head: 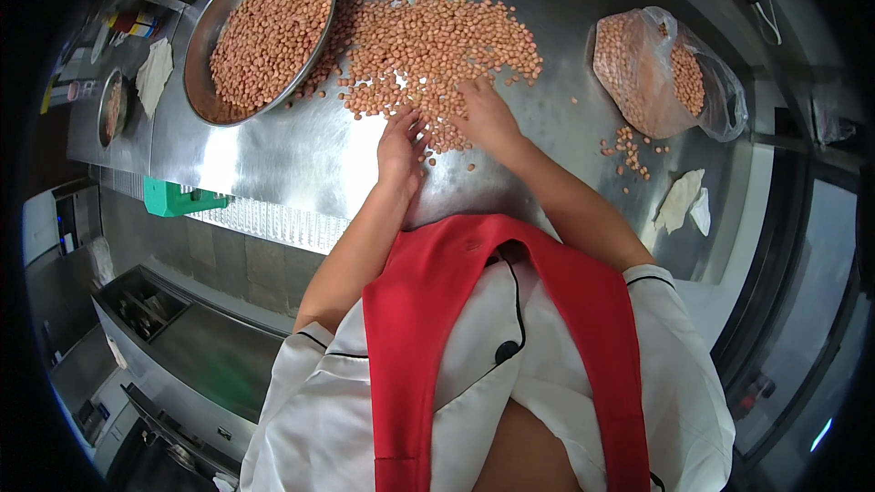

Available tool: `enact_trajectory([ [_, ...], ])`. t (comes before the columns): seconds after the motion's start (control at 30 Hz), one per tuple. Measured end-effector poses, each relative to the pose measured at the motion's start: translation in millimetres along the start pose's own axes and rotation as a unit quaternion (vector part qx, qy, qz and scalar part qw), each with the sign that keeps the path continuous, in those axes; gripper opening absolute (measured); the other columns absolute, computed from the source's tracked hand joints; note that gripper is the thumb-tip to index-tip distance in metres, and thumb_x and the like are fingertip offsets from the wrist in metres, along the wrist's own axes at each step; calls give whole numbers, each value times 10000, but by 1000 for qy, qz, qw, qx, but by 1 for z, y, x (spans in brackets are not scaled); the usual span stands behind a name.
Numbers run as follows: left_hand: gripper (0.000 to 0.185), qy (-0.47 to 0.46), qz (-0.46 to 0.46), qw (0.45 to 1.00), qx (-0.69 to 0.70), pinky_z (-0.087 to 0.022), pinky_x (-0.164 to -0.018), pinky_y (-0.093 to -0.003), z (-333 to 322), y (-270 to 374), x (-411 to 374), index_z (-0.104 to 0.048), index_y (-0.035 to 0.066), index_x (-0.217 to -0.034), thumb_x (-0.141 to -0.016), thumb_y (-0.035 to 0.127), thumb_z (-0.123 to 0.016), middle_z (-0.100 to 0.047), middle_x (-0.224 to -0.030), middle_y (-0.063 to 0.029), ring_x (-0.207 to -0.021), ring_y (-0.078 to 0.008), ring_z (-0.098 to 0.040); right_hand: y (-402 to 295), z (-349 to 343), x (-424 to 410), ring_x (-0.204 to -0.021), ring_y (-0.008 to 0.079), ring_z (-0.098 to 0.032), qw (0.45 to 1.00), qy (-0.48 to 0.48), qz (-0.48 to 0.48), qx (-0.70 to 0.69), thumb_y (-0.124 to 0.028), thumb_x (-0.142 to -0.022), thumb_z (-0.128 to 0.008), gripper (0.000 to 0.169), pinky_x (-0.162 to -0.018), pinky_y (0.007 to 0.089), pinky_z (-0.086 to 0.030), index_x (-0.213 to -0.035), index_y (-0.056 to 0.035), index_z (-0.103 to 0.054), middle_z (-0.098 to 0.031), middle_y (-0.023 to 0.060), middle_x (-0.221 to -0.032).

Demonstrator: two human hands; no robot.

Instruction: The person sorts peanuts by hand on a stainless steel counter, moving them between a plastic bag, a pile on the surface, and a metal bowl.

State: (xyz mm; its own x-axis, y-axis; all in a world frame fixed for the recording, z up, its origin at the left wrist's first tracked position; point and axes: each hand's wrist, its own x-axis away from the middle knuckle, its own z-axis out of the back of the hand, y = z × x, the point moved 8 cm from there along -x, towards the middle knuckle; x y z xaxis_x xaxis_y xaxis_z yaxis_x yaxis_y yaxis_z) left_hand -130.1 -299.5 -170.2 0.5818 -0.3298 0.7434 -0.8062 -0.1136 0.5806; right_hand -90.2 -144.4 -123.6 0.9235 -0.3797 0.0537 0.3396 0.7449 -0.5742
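A loose layer of pinkish-brown shelled peanuts (437, 34) is spread over the stainless steel table (273, 157) in front of me. My left hand (401, 149) rests at the near edge of the layer, fingers apart and touching some nuts. To its right, my right hand (489, 115) reaches into the peanuts with its fingers bent downward. Its fingertips are partly hidden, so whether it pinches any nuts is unclear. A large metal basin (198, 68) with a loop handle stands at the left, tilted in view and heaped with the same peanuts.
A clear plastic bag (639, 75) of peanuts lies at the right, with several loose nuts (632, 154) beside it. Cloths lie at right (680, 199) and left (154, 75). A smaller metal bowl (113, 108) stands far left. Below the table edge is a green plastic object (171, 197).
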Motion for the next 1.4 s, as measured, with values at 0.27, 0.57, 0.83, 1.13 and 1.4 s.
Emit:
enact_trajectory([
  [0.27, 255, -49, 79, 990, 103, -502, -823, -366, -18, -12, -23, -536, 15, -1095, -970, 176, -382, -595, -1019, -106, -935, -211, -577, -48, -21, 0, -998, 371, -550, 992, -62, 38, -102, -102, -779, -645, 384, -835, 412, -481, -1130, -23, -510, -503, 178, -1111],
  [0.57, 331, -123, 158, 925, 323, -456, -965, -456, -26, -11, -16, -549, -52, -1067, -984, 181, -329, -607, -1075, -192, -1047, -322, -573, -31, 24, 19, -850, 248, -612, 942, 70, -39, -326, -132, -885, -587, 234, -779, 318, -504, -1073, -3, -530, -569, 137, -980],
  [0.83, 368, -203, 139, 919, 308, -405, -1041, -416, -74, 8, 27, -533, -81, -1141, -981, 177, -326, -578, -1190, -219, -1146, -320, -533, 3, -16, 36, -992, 222, -584, 551, 69, -308, -773, -320, -996, -408, 368, -914, 345, -474, -1108, 13, -519, -558, 125, -1121],
  [1.13, 226, -222, -373, 858, -275, -323, -1037, -312, -117, 18, 87, -608, -18, -1016, -935, 26, -401, -592, -1141, -107, -1146, -219, -502, -23, -26, 49, -1064, 226, -558, 390, -29, -268, -881, -297, -998, -356, 375, -961, 363, -455, -1140, 19, -500, -562, 153, -1158],
  [1.4, 195, -255, -364, 852, -277, -385, -958, -303, -112, 25, 109, -603, -7, -1025, -959, 60, -433, -600, -1071, -88, -1061, -182, -532, 59, -12, 105, -925, 239, -616, 324, 21, -313, -893, -116, -915, -498, 192, -908, 348, -508, -919, 55, -585, -633, 142, -942],
])
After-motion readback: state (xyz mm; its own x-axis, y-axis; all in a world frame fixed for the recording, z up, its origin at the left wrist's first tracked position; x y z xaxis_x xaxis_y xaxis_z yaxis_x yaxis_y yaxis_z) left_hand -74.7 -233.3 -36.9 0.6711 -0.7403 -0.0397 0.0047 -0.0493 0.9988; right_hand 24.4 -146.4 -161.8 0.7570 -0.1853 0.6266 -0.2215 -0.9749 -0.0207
